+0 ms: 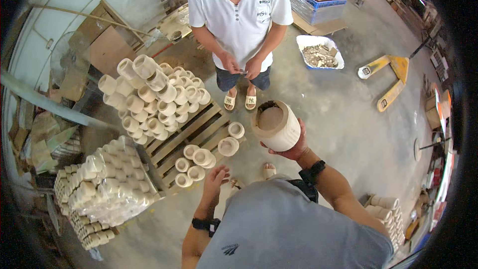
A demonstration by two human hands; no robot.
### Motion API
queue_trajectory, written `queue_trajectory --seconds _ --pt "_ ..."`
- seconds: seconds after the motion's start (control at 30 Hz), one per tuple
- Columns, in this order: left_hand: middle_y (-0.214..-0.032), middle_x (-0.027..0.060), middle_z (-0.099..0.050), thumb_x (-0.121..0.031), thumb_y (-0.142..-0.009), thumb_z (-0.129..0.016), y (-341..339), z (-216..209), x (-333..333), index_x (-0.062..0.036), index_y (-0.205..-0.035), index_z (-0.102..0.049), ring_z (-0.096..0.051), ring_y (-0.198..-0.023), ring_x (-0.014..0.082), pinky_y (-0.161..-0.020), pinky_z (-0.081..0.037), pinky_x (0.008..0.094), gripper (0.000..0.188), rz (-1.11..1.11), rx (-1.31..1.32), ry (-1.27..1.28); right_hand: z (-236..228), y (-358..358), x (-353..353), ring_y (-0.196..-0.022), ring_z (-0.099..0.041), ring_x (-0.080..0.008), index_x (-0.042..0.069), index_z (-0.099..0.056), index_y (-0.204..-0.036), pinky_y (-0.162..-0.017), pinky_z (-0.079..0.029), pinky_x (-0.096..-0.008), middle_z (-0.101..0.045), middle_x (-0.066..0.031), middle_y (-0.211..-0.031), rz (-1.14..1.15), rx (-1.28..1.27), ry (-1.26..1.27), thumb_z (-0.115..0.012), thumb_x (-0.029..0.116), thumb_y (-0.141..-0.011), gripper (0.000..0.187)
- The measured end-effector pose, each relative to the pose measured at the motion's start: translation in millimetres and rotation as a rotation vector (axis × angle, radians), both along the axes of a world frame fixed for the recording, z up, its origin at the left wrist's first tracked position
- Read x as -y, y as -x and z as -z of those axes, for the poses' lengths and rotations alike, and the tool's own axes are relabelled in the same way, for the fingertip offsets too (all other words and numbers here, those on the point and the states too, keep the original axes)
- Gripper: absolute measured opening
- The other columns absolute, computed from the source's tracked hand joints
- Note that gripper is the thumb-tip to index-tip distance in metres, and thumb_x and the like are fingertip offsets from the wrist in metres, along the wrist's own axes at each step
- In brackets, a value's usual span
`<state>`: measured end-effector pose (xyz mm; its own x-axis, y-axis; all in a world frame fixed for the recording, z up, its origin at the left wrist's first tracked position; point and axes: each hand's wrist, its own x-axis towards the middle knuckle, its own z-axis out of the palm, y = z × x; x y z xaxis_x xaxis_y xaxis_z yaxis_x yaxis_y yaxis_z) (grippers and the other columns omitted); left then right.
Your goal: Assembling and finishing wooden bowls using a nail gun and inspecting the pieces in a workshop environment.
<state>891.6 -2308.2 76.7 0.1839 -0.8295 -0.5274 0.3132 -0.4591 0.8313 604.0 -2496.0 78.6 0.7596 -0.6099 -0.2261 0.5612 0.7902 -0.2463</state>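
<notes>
My right hand [295, 144] grips a pale, thick-walled cylindrical pot [285, 134] from its right side and underneath. The pot is tilted, its broad rim and round recess facing up and to the left. A ragged dark patch shows along the far edge of that rim; I cannot make out what it is. Empty, with fingers loosely spread, my left hand [217, 178] hangs beside a small group of similar pots [202, 157] at the near end of a wooden pallet [186, 137]. It touches none of them.
A large stack of pots [158, 97] covers the pallet's far end. Wrapped pots [112, 174] stand left. Facing me is a person [241, 25], hands together. Beyond are a tub of pale pieces [321, 56], a blue crate [317, 4] and a yellow pallet jack [396, 77].
</notes>
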Motion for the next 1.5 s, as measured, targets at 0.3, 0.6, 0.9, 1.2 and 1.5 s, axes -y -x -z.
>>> queue_trajectory --seconds 0.3,0.6,0.9,1.2,1.5 --pt "-0.121 0.0109 -0.069 -0.022 -0.102 -0.06 -2 14 -5 -0.0012 -0.132 -0.057 -0.065 -0.106 0.0201 -0.09 -0.052 0.0347 0.037 -0.054 -0.034 -0.016 5 -4 -5 -0.126 -0.05 -0.0505 0.028 -0.037 -0.155 -0.083 -0.053 -0.0556 -0.045 -0.0132 -0.151 0.001 0.023 -0.035 -0.053 0.085 -0.076 0.099" --pt "-0.125 0.0127 -0.066 -0.022 -0.102 -0.059 4 11 -6 0.0001 -0.132 -0.057 -0.063 -0.108 0.0218 -0.094 -0.052 0.0367 0.037 -0.026 -0.031 -0.025 4 -1 -11 -0.126 -0.05 -0.0513 0.03 -0.038 -0.155 -0.083 -0.053 -0.0555 -0.043 -0.0131 -0.154 -0.015 0.024 0.022 -0.052 0.085 -0.076 0.097" --pt "-0.122 0.0106 -0.067 -0.027 -0.102 -0.062 8 7 -5 -0.0019 -0.131 -0.056 -0.063 -0.109 0.0213 -0.094 -0.051 0.037 0.039 0.064 0.113 0.059 21 9 -27 -0.145 -0.038 -0.0389 0.026 -0.032 -0.159 -0.11 -0.034 -0.0677 -0.034 -0.0096 -0.163 0.07 -0.402 0.459 -0.036 0.084 -0.084 0.095" --pt "-0.131 0.0117 -0.061 -0.028 -0.103 -0.059 27 -14 17 -0.0036 -0.144 -0.045 -0.06 -0.114 0.0205 -0.096 -0.048 0.035 0.05 0.307 0.134 0.293 9 -2 -35 -0.144 -0.039 -0.0401 0.022 -0.036 -0.157 -0.116 -0.031 -0.0633 -0.037 -0.0118 -0.161 -0.065 -0.157 0.103 -0.035 0.083 -0.085 0.095" --pt "-0.11 0.0064 -0.061 -0.042 -0.104 -0.054 49 -29 32 -0.0034 -0.13 -0.052 -0.058 -0.101 0.0178 -0.09 -0.051 0.0347 0.046 0.445 0.075 0.102 25 0 -37 -0.135 -0.052 -0.0349 0.016 -0.044 -0.152 -0.112 -0.04 -0.0578 -0.052 -0.0128 -0.15 -0.11 -0.286 0.05 -0.035 0.075 -0.091 0.086"
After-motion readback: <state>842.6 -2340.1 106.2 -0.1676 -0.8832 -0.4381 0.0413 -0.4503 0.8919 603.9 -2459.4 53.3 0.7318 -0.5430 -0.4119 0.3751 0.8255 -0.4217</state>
